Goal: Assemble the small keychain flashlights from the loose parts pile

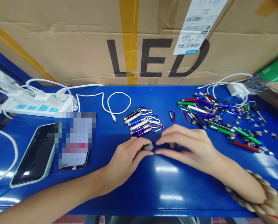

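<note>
My left hand (126, 157) is closed around a small green flashlight (147, 147). Only its greyish end shows between thumb and fingers; the rest is hidden. Just right of that end is my right hand (191, 147), its thumb and fingers apart with nothing visible between them. Behind the hands lies a row of keychain flashlights (139, 124) in black, silver, blue and purple, with carabiner clips pointing right. A loose red carabiner (172, 116) rests to the right of the row. Further right spreads a pile of mixed-colour flashlights (207, 116).
Small round button cells (256, 125) lie scattered at the right. Two phones, one with a dark screen (35, 155), sit at the left before a white power strip (43, 105). A white cable (119, 92) loops behind. A large cardboard box (83, 40) walls off the blue table's back.
</note>
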`<state>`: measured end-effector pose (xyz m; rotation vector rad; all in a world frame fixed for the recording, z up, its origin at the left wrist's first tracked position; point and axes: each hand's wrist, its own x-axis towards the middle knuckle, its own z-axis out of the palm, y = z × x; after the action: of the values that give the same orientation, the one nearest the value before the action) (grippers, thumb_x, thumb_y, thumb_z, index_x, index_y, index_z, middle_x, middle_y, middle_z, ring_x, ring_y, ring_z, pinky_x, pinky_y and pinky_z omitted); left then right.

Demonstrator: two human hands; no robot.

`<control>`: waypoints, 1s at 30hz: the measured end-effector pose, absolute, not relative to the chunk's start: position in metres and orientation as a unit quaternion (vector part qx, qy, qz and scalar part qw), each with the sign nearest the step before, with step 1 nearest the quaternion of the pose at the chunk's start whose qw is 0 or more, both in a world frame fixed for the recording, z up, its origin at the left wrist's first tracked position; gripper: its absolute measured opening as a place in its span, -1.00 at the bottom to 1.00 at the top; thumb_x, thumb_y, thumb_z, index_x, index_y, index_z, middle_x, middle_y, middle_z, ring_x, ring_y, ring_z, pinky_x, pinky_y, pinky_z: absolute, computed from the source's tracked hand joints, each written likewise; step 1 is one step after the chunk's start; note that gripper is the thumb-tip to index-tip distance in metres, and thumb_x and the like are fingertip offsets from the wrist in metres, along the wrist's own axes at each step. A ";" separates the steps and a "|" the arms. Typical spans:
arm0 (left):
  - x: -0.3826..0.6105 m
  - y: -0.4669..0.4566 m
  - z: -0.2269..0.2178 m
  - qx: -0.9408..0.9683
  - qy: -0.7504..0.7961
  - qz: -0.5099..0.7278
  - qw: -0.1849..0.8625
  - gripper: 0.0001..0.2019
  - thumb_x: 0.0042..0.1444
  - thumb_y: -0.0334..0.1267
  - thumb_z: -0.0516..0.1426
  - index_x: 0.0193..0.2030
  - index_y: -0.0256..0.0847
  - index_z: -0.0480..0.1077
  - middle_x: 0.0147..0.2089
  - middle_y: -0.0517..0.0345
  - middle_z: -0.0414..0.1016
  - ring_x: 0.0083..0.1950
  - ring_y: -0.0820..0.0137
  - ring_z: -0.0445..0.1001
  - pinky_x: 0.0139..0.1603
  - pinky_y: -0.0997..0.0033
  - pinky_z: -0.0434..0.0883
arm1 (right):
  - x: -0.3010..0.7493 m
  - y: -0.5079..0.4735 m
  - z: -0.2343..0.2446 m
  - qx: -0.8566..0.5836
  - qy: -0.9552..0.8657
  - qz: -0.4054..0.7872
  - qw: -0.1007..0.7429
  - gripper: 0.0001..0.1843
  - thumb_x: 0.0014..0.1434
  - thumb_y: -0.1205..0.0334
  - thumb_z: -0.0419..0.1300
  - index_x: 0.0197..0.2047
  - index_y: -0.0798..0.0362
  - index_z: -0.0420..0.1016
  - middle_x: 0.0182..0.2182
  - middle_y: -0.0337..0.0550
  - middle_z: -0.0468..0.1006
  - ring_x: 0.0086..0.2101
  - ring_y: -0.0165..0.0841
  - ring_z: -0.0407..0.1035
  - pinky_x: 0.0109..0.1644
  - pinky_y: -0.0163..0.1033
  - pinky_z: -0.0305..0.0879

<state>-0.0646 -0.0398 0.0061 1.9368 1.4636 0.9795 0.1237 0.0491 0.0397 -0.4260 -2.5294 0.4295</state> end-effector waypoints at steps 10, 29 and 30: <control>-0.064 -0.041 0.012 0.680 0.530 0.415 0.290 -0.83 0.24 -0.45 -0.08 -0.24 -0.21 0.30 -0.28 0.15 0.43 -0.31 0.48 0.40 -0.26 0.53 0.38 | 0.138 0.076 0.030 -0.312 -0.948 0.015 0.064 -0.81 0.09 0.11 0.23 -0.23 -0.04 0.56 -0.31 -0.26 0.57 -0.44 -0.37 0.49 -0.55 -0.34 0.21; -0.065 -0.041 0.011 0.755 0.488 0.337 0.281 -0.81 0.27 -0.37 -0.09 -0.20 -0.22 0.33 -0.35 0.17 0.50 -0.35 0.45 0.46 -0.30 0.52 0.40 | 0.112 0.037 0.041 -0.131 -0.868 0.311 0.364 -0.92 0.04 0.39 0.27 -0.33 0.09 0.57 -0.37 -0.18 0.61 -0.36 -0.46 0.48 -0.25 -0.38 0.47; -0.065 -0.041 0.011 0.755 0.485 0.335 0.288 -0.81 0.27 -0.37 -0.09 -0.21 -0.22 0.33 -0.34 0.17 0.50 -0.35 0.45 0.46 -0.30 0.52 0.40 | 0.112 0.037 0.039 -0.127 -0.868 0.308 0.368 -0.93 0.07 0.37 0.25 -0.34 0.09 0.57 -0.38 -0.18 0.61 -0.36 -0.45 0.48 -0.26 -0.37 0.47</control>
<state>-0.0647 -0.0409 0.0111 2.0165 1.2957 0.8943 0.1118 0.0371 0.0389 -0.3253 -2.2309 0.7900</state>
